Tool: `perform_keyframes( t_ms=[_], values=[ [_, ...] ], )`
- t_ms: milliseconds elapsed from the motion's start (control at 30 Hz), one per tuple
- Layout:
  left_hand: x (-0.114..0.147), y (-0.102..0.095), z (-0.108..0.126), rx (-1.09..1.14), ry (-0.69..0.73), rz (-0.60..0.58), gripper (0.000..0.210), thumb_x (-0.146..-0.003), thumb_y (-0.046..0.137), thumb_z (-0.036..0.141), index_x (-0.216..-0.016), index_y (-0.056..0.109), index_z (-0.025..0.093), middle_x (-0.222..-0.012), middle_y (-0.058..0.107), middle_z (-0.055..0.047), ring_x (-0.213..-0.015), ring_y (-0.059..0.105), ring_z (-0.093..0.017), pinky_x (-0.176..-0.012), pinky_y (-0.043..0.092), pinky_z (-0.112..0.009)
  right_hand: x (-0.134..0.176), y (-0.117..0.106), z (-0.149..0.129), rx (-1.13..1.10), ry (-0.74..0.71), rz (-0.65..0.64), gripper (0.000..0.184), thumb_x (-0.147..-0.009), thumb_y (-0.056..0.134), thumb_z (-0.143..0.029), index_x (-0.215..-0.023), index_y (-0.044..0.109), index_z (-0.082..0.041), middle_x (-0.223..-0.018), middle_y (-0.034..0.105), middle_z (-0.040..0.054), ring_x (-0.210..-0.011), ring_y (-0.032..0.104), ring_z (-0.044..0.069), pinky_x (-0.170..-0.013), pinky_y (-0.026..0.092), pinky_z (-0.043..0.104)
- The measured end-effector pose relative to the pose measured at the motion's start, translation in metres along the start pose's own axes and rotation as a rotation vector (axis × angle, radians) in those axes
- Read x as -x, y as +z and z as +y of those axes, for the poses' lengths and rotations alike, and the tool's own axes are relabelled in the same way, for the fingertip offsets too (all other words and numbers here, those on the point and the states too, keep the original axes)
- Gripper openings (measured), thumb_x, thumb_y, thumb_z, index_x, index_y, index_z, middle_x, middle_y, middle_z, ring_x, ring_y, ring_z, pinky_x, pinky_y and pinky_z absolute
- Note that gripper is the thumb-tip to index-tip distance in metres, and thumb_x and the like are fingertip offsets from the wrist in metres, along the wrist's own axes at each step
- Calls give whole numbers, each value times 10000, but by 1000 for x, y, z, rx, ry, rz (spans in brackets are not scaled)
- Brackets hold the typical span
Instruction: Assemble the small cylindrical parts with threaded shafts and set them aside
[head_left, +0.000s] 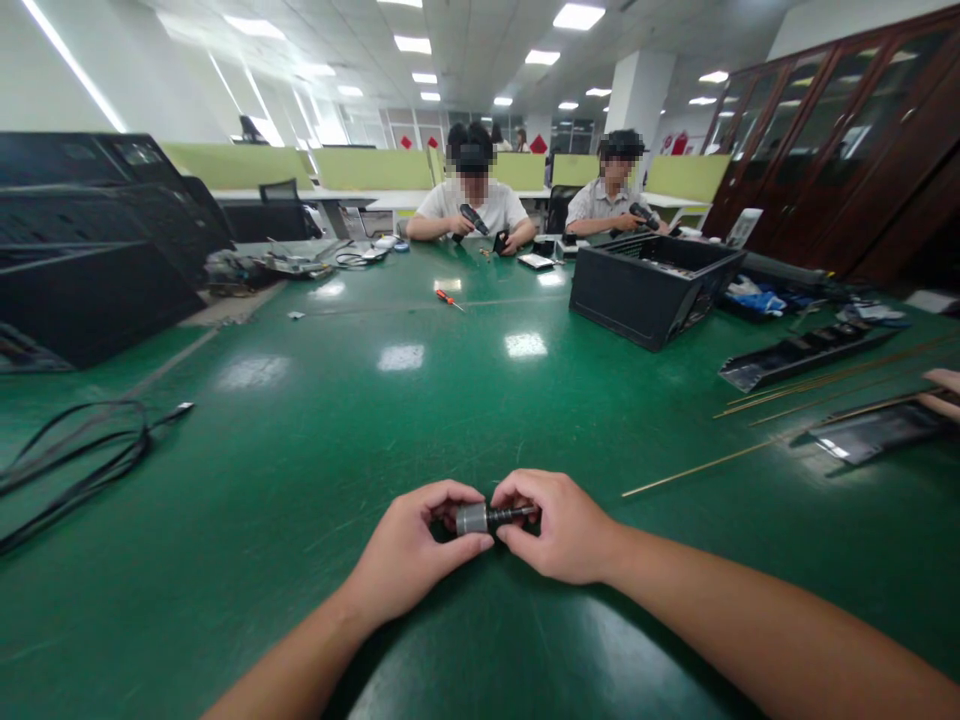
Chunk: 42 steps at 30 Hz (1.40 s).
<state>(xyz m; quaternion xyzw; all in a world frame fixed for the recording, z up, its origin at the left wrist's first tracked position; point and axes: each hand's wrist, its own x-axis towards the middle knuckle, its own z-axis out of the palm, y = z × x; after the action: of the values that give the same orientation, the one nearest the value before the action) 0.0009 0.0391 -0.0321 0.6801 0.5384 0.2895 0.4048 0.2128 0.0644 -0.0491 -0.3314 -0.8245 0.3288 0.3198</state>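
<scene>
Low over the front of the green table, both my hands meet at a grey metal cylinder with a dark, ridged shaft [472, 517]. My left hand [409, 545] curls round the cylinder's left end, thumb below and fingers above. From the other side, my right hand [562, 525] closes its thumb and fingers about the shaft's thin right end. The piece lies roughly level, shaft pointing right. Its left end is partly hidden by my left fingers. What exactly the part is, I cannot make out.
The green table [337, 370] bears a black cable [112, 450] at left and an orange screwdriver [448, 298] farther back. A black computer case [645, 290] stands back right, near thin rods [697, 468]. Two people sit opposite with power drills; another person's hand shows at far right.
</scene>
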Motion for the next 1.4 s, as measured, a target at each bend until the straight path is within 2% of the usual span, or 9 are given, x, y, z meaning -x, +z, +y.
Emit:
perform_keyframes(
  t_ms=[567, 1400],
  values=[
    [0, 5, -1, -128, 23, 33, 248, -802, 702, 349, -1013, 661, 226, -906, 689, -1, -839, 616, -193, -764, 449, -295, -4, 0, 9, 2, -14, 31, 133, -779, 691, -131, -895, 662, -191, -824, 647, -9, -739, 586, 131, -668, 412, 230],
    [0, 4, -2, -113, 25, 38, 247, -803, 699, 342, -1017, 657, 226, -898, 670, 1, -828, 596, -189, -758, 442, -296, -6, -4, 11, 21, -42, 39, 81, -777, 712, -176, -842, 664, -185, -767, 611, -17, -700, 562, 122, -649, 396, 231]
  ],
)
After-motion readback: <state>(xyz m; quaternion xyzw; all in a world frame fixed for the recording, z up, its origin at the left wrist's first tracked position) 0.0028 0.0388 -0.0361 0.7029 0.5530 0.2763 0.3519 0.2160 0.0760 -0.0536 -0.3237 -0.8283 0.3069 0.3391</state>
